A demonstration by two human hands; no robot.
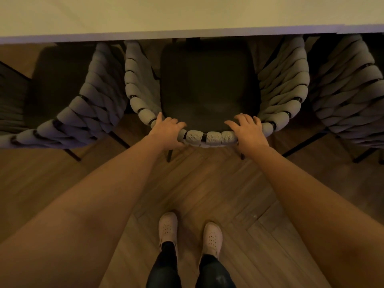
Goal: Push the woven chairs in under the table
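- Table (187, 15): a pale top fills the far strip of the view. Only its near edge is seen; legs and far side are out of frame.
- Middle chair (207, 90): stands straight ahead. The far end of its dark cushion and woven arms pass under the table edge and are hidden there; the near half stands clear of the table.
- Back rail (209, 137): curved and wrapped in grey weave. Both hands sit on it, well apart.
- Left hand (168, 129): grasps the rail, fingers curled over the top. The thumb is hidden beneath.
- Right hand (247, 129): fingers spread and bent over the rail, gripping it. The thumb cannot be made out.
- Left chair (83, 113): just beside the middle one, angled, cut off by the left frame edge. Its seat is lost in shadow.
- Right chair (342, 90): close beside the middle one, cut off at the right edge, far part under the table.
- Floor (207, 183): wood in a herringbone pattern, dimly lit.
- Pale shoes (168, 226): planted near the bottom, behind the middle chair.
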